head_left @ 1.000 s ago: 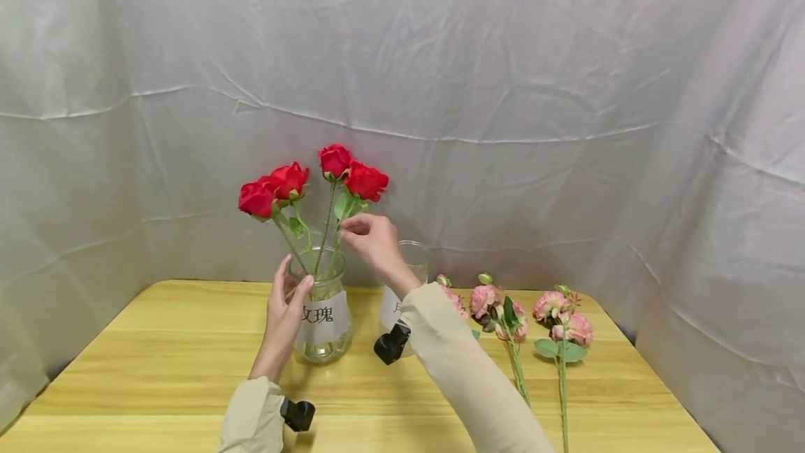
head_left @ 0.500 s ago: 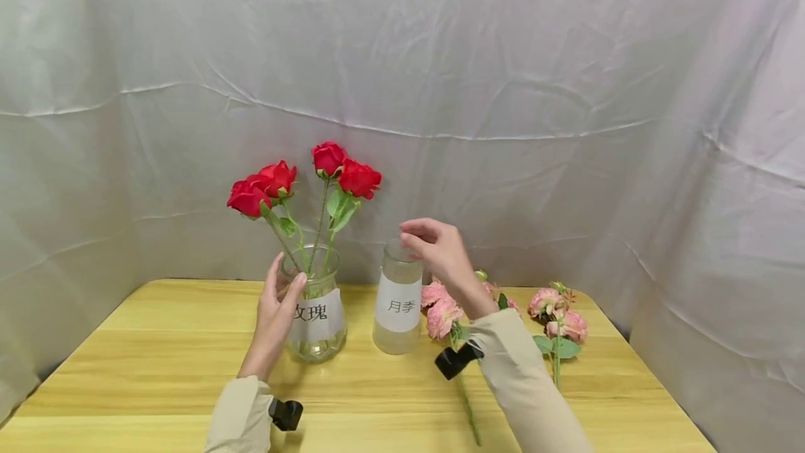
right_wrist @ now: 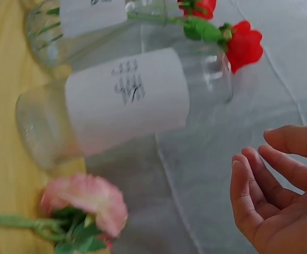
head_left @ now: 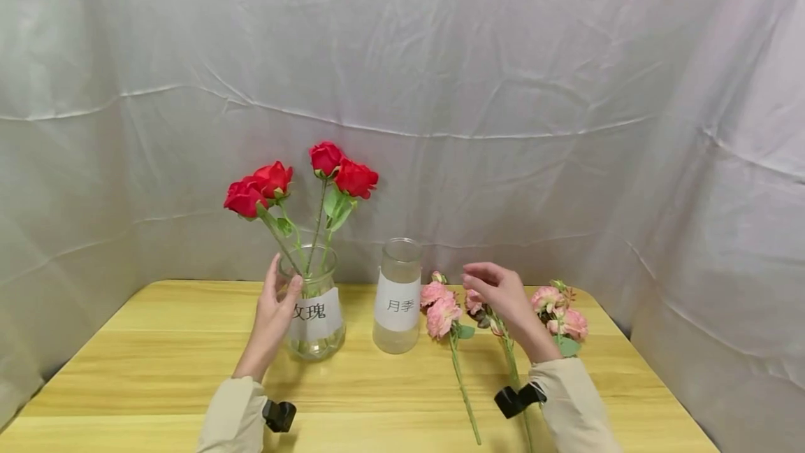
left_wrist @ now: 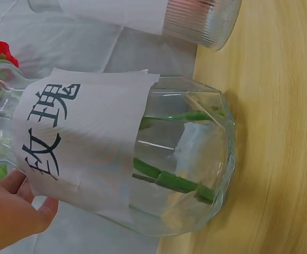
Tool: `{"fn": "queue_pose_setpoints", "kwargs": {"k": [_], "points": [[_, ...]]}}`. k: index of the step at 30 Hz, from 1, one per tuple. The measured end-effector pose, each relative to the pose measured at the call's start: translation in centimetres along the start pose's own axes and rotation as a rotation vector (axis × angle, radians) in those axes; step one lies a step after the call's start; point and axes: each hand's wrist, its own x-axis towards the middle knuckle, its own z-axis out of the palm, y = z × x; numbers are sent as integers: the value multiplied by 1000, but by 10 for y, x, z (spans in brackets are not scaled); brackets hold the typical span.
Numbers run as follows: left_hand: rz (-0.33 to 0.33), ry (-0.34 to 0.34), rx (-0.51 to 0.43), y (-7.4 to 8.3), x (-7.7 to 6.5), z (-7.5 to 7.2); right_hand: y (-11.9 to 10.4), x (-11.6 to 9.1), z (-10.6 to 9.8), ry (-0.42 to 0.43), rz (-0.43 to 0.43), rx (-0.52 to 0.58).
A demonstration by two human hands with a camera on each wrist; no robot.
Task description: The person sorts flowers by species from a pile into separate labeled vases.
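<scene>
My left hand (head_left: 273, 317) grips the neck of a clear glass vase (head_left: 318, 348), thumb on the near side. The vase has a white paper label (left_wrist: 84, 143) with dark characters. Several red roses (head_left: 356, 179) stand in it, their green stems (left_wrist: 177, 182) showing through the glass. With fingers loosely bent and nothing in them, my right hand (head_left: 506, 301) hovers above the pink flowers. A pink flower stem (head_left: 443, 316) lies to its left, and another pink flower (head_left: 474, 301) is partly hidden beneath it. To its right lies a third pink flower stem (head_left: 571, 325).
Between the rose vase and the pink flowers stands a slimmer glass vase (head_left: 401, 269), also with a white label and no flowers in it. Everything rests on a wooden table (head_left: 157, 355). Grey cloth (head_left: 503, 89) hangs behind and at both sides.
My right hand has moved away from the rose stems, past the slim vase, rightward and down to above the pink flowers. The left hand keeps its hold on the rose vase.
</scene>
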Motion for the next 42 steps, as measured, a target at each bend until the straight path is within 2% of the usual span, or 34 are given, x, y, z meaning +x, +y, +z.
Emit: {"fn": "queue_pose_setpoints", "kwargs": {"k": [2,4,6,10,12,14,17,20,24,28,34,39,42], "points": [[-1,1,-5,0,-1,-2,7,-4,-5,-2,24,-11],[9,44,-22,1,-3,-5,13,-7,-9,-2,43,-27],[30,147,-47,3,-7,-7,20,-10,-12,2,66,-52],[152,426,-58,10,-16,-7,32,-16,-24,17,88,-80],[234,511,-48,15,-21,-5,37,-19,-32,32,100,-78],[318,542,-50,23,-26,-1,42,-23,-39,46,106,-64],[411,499,-80,37,-34,6,50,-28,-47,79,124,-67],[443,391,-108,47,-44,19,58,-34,-52,85,128,-72],[396,205,-121,47,-52,42,67,-39,-57,90,145,-65],[342,85,-63,40,-50,68,74,-44,-55,81,176,-43],[231,22,-18,23,-36,103,75,-45,-35,43,170,-49],[146,-1,-8,13,-30,122,74,-43,-21,21,158,-29],[115,3,-1,9,-26,130,75,-44,-20,57,164,-37]]}}
